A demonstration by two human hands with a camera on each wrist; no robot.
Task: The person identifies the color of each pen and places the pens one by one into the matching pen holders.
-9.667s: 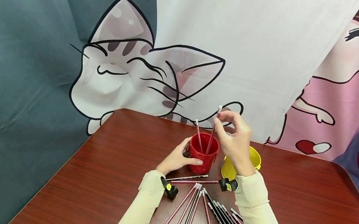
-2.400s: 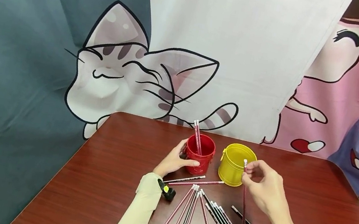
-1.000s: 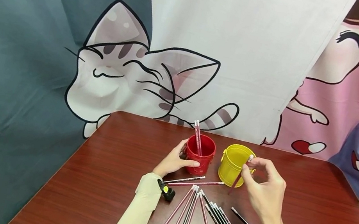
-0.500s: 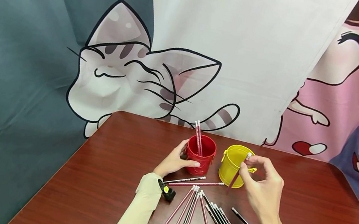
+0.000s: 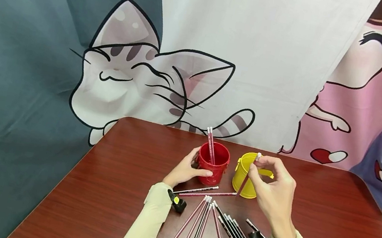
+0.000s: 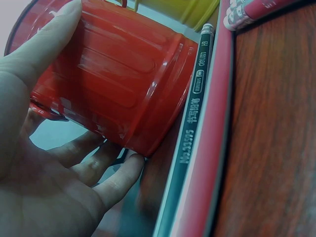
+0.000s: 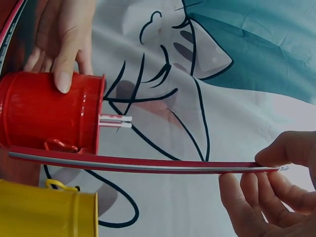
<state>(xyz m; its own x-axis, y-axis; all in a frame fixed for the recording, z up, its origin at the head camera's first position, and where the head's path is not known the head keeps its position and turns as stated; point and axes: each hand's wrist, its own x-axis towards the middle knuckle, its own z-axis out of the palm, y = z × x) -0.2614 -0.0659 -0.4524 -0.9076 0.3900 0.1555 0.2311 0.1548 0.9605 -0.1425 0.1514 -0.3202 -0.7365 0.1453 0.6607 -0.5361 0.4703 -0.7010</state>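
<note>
My left hand (image 5: 186,171) grips the red bucket (image 5: 211,168), thumb on its front and fingers round its far side (image 6: 74,148); two red pencils (image 5: 210,144) stand inside it. My right hand (image 5: 272,187) pinches a red pencil (image 5: 246,177) near its eraser end, held upright and tilted in front of the yellow bucket (image 5: 242,185). In the right wrist view this red pencil (image 7: 138,164) stretches from my fingertips (image 7: 276,158) toward the red bucket (image 7: 49,111).
Several red and black pencils (image 5: 217,233) lie fanned on the brown table (image 5: 107,189) in front of the buckets; two more (image 5: 201,191) lie crosswise just behind them. A cartoon cat cloth (image 5: 145,77) hangs behind the table's far edge.
My right hand has lifted a red pencil from the right side and carried it left and up, now in front of the yellow bucket. The left hand has stayed on the red bucket.
</note>
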